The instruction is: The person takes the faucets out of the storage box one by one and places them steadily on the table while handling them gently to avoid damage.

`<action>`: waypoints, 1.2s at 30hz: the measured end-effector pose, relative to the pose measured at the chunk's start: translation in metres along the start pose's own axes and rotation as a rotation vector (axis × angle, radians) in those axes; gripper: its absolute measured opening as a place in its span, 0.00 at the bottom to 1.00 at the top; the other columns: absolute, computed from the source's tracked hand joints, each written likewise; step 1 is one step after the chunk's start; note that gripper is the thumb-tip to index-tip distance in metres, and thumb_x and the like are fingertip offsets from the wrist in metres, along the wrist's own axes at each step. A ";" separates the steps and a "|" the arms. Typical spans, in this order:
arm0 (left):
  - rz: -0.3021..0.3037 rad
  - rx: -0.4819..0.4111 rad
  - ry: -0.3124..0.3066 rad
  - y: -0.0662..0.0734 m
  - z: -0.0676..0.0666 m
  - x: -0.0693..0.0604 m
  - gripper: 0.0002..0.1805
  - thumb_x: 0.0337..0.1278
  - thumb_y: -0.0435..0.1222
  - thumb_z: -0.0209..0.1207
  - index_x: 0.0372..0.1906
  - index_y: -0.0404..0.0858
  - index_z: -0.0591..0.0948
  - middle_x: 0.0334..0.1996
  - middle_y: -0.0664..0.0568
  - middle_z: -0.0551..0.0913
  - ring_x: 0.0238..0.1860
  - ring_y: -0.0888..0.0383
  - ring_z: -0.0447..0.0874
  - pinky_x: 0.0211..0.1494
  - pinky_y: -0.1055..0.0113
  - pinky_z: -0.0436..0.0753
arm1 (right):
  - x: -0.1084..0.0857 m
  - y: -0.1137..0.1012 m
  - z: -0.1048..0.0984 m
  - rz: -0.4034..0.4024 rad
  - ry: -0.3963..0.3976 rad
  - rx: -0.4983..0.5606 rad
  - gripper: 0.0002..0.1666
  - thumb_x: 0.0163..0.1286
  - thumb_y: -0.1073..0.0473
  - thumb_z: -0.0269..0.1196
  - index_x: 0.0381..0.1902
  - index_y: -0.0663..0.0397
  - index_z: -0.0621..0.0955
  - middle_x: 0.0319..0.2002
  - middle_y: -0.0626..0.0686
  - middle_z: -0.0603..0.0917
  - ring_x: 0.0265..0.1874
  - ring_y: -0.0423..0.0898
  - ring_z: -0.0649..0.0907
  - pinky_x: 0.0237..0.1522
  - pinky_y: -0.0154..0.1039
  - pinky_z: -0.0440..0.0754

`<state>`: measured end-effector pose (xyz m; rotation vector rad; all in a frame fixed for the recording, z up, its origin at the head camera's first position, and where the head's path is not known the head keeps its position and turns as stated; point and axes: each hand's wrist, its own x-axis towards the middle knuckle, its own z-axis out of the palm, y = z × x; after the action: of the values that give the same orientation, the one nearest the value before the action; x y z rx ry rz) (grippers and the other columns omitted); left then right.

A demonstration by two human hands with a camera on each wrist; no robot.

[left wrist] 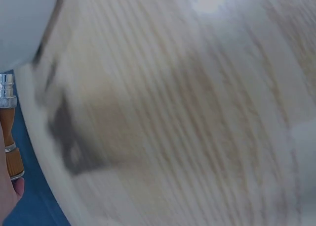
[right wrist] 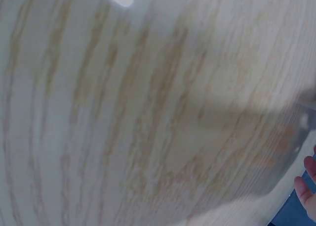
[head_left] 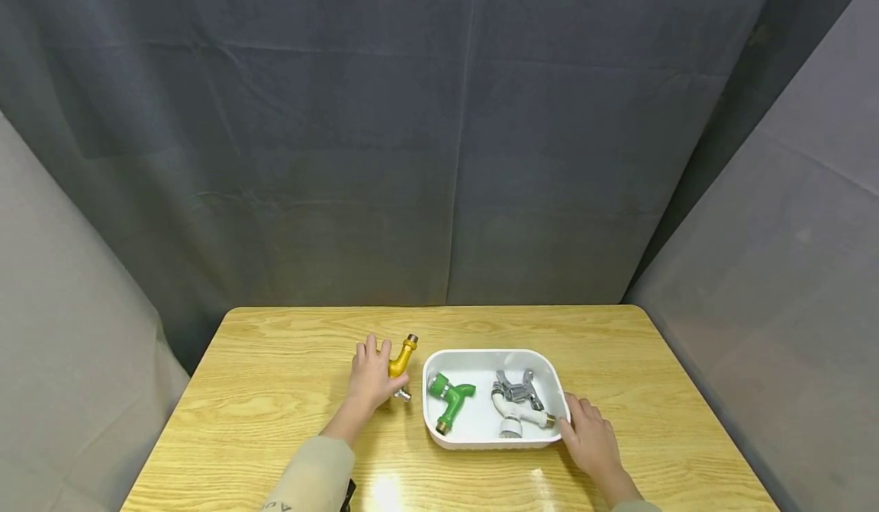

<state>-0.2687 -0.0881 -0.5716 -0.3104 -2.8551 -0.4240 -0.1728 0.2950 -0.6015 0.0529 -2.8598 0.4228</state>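
My left hand (head_left: pixel 371 378) grips a yellow tap (head_left: pixel 400 363) just left of a white basin (head_left: pixel 474 442). The tap's threaded end points away from me, and its silver nozzle shows below the thumb. In the left wrist view the held tap (left wrist: pixel 7 121) looks orange-brown, cut off by the frame's edge. A green tap (head_left: pixel 452 399) lies in the basin's left half. Over on the right inside it are a white tap (head_left: pixel 523 414) and a chrome tap (head_left: pixel 518 390). My right hand (head_left: pixel 592 442) rests against the basin's right side, fingers extended and thumb at the rim.
The basin stands on a wood-grain table (head_left: pixel 275 397). Behind the table hangs a dark grey curtain (head_left: pixel 343 153), with light cloth panels (head_left: pixel 769 291) at both sides.
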 end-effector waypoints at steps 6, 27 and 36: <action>0.004 0.044 -0.049 -0.012 0.008 -0.006 0.37 0.39 0.54 0.61 0.54 0.36 0.71 0.47 0.38 0.64 0.43 0.45 0.65 0.40 0.58 0.74 | 0.000 0.000 0.000 0.002 0.002 -0.001 0.24 0.63 0.53 0.48 0.57 0.52 0.70 0.42 0.58 0.76 0.41 0.57 0.76 0.36 0.55 0.73; 0.039 0.101 -0.143 -0.021 0.019 -0.015 0.37 0.39 0.56 0.60 0.53 0.36 0.72 0.50 0.36 0.66 0.45 0.43 0.67 0.41 0.53 0.75 | 0.000 -0.002 -0.002 0.010 -0.011 0.012 0.24 0.63 0.54 0.48 0.57 0.52 0.70 0.42 0.58 0.76 0.42 0.57 0.76 0.36 0.55 0.72; 0.030 0.110 -0.158 -0.020 0.022 -0.016 0.35 0.39 0.55 0.60 0.52 0.37 0.72 0.51 0.37 0.65 0.45 0.43 0.67 0.39 0.53 0.75 | 0.000 -0.001 -0.001 0.024 -0.031 0.012 0.24 0.64 0.53 0.47 0.58 0.51 0.69 0.42 0.57 0.76 0.43 0.57 0.75 0.37 0.55 0.72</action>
<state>-0.2622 -0.1026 -0.6011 -0.3811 -3.0089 -0.2450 -0.1723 0.2942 -0.6007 0.0279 -2.8909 0.4483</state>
